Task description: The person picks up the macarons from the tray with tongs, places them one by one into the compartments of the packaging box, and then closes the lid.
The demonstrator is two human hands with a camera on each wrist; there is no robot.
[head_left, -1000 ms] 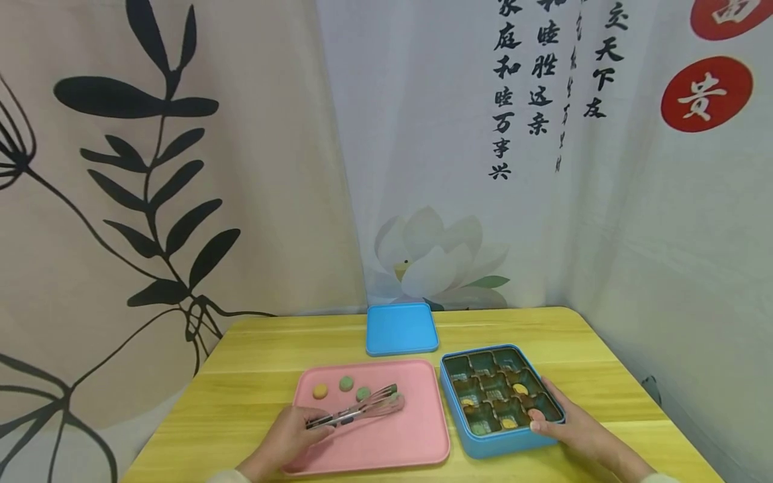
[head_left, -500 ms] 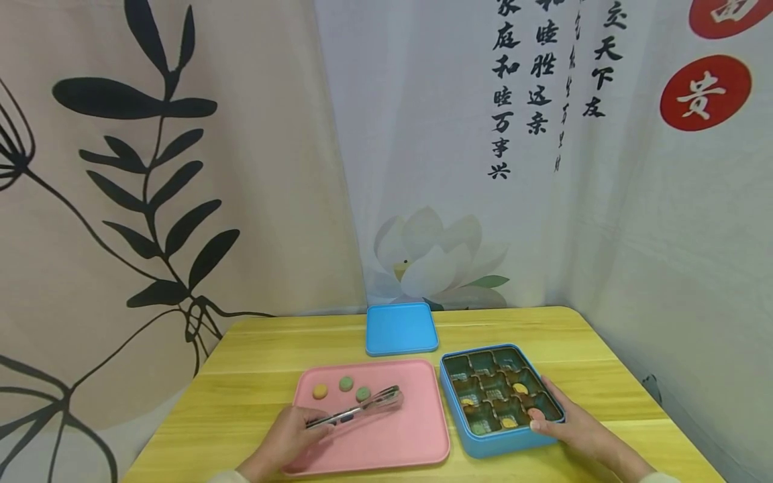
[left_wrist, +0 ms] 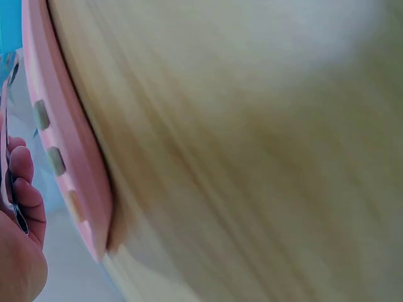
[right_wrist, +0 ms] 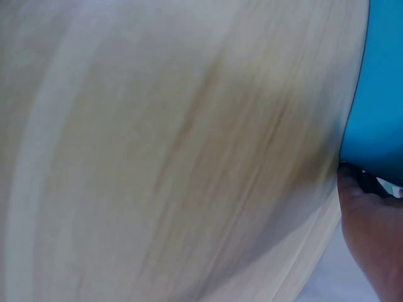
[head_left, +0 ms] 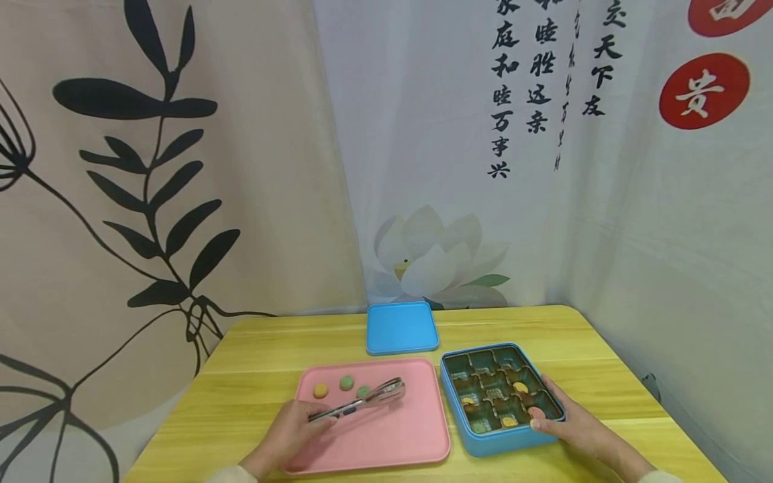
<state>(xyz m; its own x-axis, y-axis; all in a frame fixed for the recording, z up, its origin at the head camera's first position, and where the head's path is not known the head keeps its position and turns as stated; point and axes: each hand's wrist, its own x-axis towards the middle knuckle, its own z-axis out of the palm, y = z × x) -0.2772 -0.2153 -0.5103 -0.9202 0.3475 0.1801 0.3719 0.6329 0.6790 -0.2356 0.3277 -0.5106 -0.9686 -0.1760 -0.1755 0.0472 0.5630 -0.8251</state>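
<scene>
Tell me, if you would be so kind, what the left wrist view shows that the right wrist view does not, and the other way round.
Only the left wrist view shows the left hand holding the tongs, and the pink tray with two green sweets and one yellow sweet.

Only the right wrist view shows the right hand, touching the blue box.

Both show the wooden table and something blue; the left view's blue patch is too cropped to identify.
</scene>
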